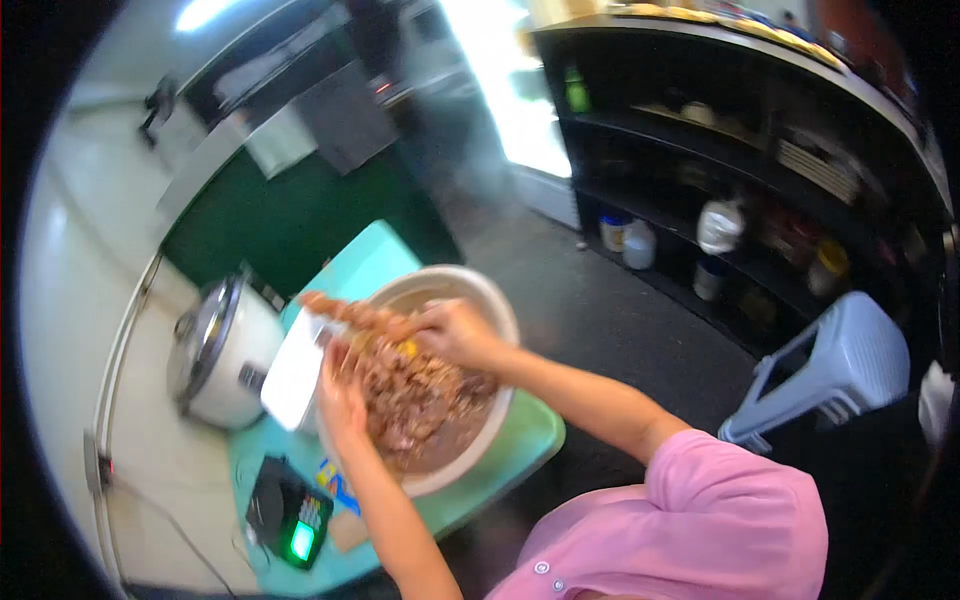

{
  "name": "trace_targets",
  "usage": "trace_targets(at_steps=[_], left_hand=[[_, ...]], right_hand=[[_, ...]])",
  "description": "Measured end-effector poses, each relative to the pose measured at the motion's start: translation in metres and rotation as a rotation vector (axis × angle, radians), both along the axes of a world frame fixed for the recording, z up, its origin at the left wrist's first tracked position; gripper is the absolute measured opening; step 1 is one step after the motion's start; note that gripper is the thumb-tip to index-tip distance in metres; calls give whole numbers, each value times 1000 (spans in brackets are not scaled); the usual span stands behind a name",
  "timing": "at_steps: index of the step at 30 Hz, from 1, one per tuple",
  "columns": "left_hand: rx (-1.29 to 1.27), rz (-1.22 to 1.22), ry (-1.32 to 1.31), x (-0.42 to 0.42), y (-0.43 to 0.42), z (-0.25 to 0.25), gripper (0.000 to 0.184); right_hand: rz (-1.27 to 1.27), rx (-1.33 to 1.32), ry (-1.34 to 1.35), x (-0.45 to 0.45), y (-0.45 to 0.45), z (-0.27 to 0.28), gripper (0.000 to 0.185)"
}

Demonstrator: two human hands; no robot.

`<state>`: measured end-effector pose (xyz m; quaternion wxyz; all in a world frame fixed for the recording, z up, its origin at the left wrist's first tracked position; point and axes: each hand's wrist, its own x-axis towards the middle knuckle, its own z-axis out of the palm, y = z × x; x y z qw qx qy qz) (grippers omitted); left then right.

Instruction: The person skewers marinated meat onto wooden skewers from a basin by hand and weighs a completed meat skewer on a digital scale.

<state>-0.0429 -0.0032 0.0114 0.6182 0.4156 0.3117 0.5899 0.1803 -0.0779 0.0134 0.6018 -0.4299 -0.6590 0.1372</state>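
My right hand (458, 332) is closed around one end of a meat skewer (365, 318), which points left over the basin. Thick pieces of reddish-brown meat line most of its length. Just below the skewer, my left hand (343, 398) has its fingers stretched up, close to the meat; whether they touch it is blurred. Under both hands stands a large whitish basin (508, 315), filled with loose marinated meat (415, 400) in brownish liquid. A white tray (290, 385) lies at the basin's left side, partly beneath the skewer tip.
The basin rests on a light green table (535, 437). A rice cooker (228, 350) and a black device with a lit green screen (290, 515) are to the left. On the right are a blue-grey plastic stool (850, 350) and dark shelves (660, 150) with containers.
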Motion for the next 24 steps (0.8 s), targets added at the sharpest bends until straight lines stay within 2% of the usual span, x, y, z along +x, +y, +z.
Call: trace_targets(at_steps=[1,6,9,14,16,20,22,24], left_hand=[[4,1,-89,-7,11,-6,32],[-37,-127,-253,-15,6,6,35],[-64,-26,-298,-22,5,3,38],[42,29,-41,-19,-11,10,26],[18,18,-97,-24,-6,2,24],[46,37,-4,-26,-3,-1,26],[33,75,-17,-24,-5,0,16],[42,103,-20,-23,-5,0,17]], right_hand=[[-31,-95,-76,4,-1,-5,17],[-32,-177,-176,-2,3,-9,17],[-40,-115,-261,-7,-5,0,14],[-32,-178,-287,-9,-8,3,12],[-15,-179,-289,-9,-9,0,12],[-26,-151,-335,-10,-8,0,12],[-22,-163,-360,-10,-8,1,12],[13,-91,-383,-11,-9,0,16]])
